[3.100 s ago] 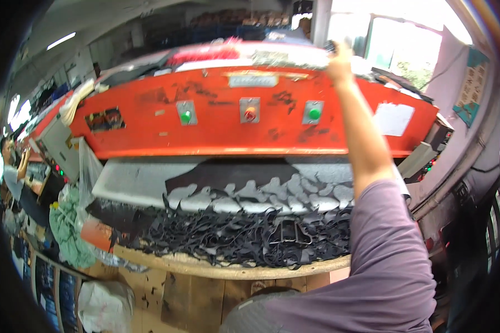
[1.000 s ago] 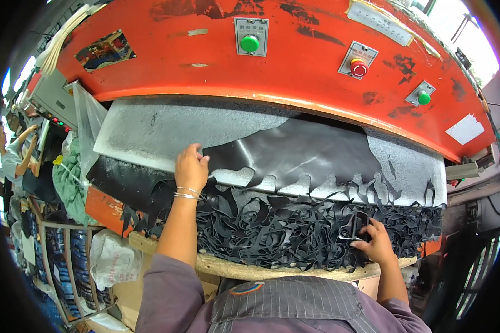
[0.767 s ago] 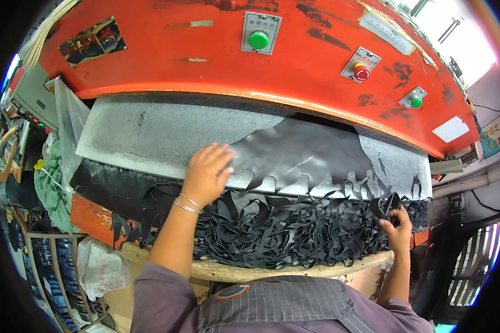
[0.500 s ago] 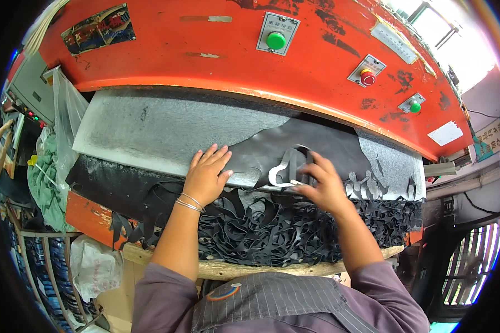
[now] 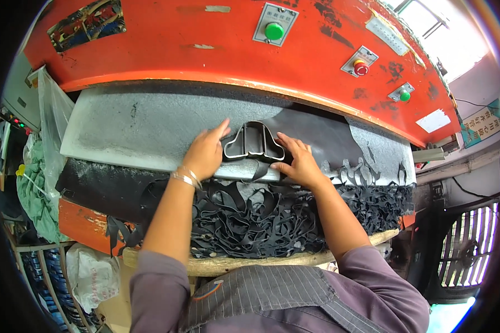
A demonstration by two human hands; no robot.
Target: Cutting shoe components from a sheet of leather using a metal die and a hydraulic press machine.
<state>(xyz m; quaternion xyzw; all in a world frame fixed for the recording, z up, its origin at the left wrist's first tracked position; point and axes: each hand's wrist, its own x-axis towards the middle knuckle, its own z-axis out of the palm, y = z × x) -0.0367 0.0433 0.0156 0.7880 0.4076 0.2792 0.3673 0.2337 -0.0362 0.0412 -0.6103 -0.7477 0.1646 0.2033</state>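
Note:
A metal cutting die (image 5: 249, 157) with a symmetrical outline and inner dividers rests on dark leather (image 5: 322, 131) at the front of the pale cutting bed. At the die's left end is my left hand (image 5: 204, 151), its fingers stretched out and pointing away from me. My right hand (image 5: 299, 161) borders the die's right end, fingers and thumb spread on either side of its corner. Both hands look very close to the die; whether the left one touches it I cannot tell. Near the bed's front edge, a narrow leather strip (image 5: 259, 171) hangs below the die.
An orange press beam (image 5: 166, 55) spans the back, with green buttons (image 5: 274, 31) and a red knob (image 5: 361, 67). Tangled black leather scraps (image 5: 255, 225) heap along the near side, above a wooden rail (image 5: 261, 262). A plastic bag (image 5: 91, 275) hangs at the lower left.
The die has moved left and now lies flat, where it was tilted in my right hand. My right hand has moved left with it and spread its fingers. The leather's left part has shifted or is covered.

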